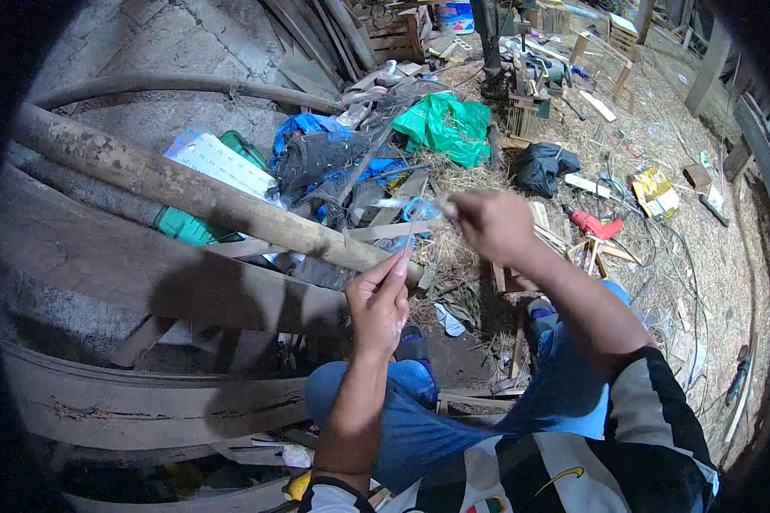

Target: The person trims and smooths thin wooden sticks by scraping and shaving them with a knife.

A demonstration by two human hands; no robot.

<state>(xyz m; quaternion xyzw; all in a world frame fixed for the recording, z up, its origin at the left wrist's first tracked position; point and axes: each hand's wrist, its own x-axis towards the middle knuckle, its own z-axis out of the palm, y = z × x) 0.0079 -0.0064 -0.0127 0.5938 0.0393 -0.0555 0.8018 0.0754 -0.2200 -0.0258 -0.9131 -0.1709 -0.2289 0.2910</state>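
My left hand (380, 306) is closed, with thumb and fingers pinching a thin wooden stick (411, 232) that points upward. My right hand (493, 224) is closed around what looks like a knife (393, 203). Its pale blade is smeared by motion and points left, just above the stick's upper end. Whether blade and stick touch, I cannot tell. Below the hands are my knees in blue jeans (453, 427).
A thick wooden pole (171, 184) and planks (145, 410) lie on the left. Ahead are a green plastic bag (445, 128) and blue sheeting (304, 132). On the shaving-strewn floor at right lie a red power drill (595, 226), a black bag (543, 167) and a yellow packet (655, 192).
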